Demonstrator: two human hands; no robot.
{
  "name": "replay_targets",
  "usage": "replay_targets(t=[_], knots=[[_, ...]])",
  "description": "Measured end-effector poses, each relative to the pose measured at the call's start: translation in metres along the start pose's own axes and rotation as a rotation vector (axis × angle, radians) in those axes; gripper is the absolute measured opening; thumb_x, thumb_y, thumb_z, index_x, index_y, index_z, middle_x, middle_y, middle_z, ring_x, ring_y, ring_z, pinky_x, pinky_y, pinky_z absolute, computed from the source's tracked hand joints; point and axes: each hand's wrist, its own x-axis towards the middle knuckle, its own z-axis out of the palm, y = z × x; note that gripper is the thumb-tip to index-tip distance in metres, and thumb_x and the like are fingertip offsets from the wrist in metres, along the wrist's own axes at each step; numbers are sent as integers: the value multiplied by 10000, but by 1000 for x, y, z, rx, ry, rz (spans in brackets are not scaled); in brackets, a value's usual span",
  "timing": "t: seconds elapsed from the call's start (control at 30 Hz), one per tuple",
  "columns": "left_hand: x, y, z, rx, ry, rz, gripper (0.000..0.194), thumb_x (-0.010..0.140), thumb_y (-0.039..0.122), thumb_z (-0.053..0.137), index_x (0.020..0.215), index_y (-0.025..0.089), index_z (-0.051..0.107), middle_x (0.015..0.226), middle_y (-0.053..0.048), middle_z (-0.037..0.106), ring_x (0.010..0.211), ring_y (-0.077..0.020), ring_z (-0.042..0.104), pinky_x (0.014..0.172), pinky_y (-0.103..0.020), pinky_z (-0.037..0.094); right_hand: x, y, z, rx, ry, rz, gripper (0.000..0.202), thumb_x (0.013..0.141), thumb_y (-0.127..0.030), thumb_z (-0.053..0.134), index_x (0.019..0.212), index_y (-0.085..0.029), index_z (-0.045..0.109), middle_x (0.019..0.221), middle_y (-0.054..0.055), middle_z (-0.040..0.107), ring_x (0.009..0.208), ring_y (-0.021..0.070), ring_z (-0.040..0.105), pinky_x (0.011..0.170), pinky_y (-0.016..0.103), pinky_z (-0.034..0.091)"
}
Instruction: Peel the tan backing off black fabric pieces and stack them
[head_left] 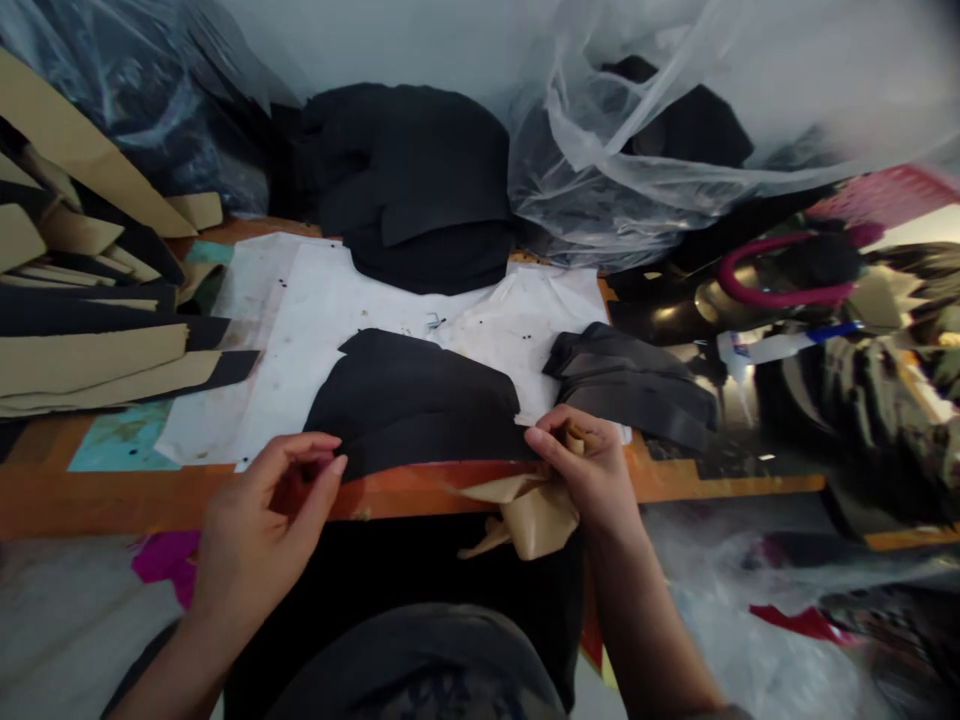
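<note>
A black cut piece (420,405) lies on white paper (300,330) at the front of the table, its lower edge along the table's edge. At its left corner, my left hand (274,520) has thumb and forefinger apart with nothing between them. My right hand (589,470) is closed at the piece's right corner, with crumpled tan sheeting (540,515) gripped in its fingers and hanging below the table edge. Whether the right fingertips also pinch the black piece is hard to tell.
Behind lies a pile of black pieces (420,170). Right of the paper is a smaller dark stack (630,385). Tan and black strips (97,365) fill the left side. Clear plastic bags (600,190), a magenta-handled item (787,275) and a white-and-blue tube (780,345) stand farther right.
</note>
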Motion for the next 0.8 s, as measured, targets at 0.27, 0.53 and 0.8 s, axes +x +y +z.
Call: replay_targets(t=[0.27, 0.53, 0.8], knots=[[11, 6, 7, 287, -28, 255, 235, 937, 454, 608, 1017, 236, 633, 1054, -74, 635, 997, -250, 648, 882, -385, 524, 5, 3, -1, -13, 17, -12, 283, 767, -393, 840, 654, -206, 659, 568, -35, 529, 506, 100, 397, 478, 246, 294], [16, -7, -9, -35, -74, -22, 214, 948, 420, 599, 1076, 248, 585, 950, -24, 695, 827, -172, 697, 677, -274, 542, 8, 2, 4, -226, 64, -52, 270, 790, -361, 820, 655, -206, 644, 569, -34, 546, 519, 105, 427, 488, 248, 316], [22, 7, -4, 121, -87, 118, 385, 865, 500, 701, 1164, 265, 635, 1005, -36, 641, 792, -172, 646, 705, -317, 555, 9, 2, 10, -427, 99, -115, 280, 842, -343, 767, 644, -202, 629, 550, -36, 548, 519, 105, 455, 493, 243, 343]])
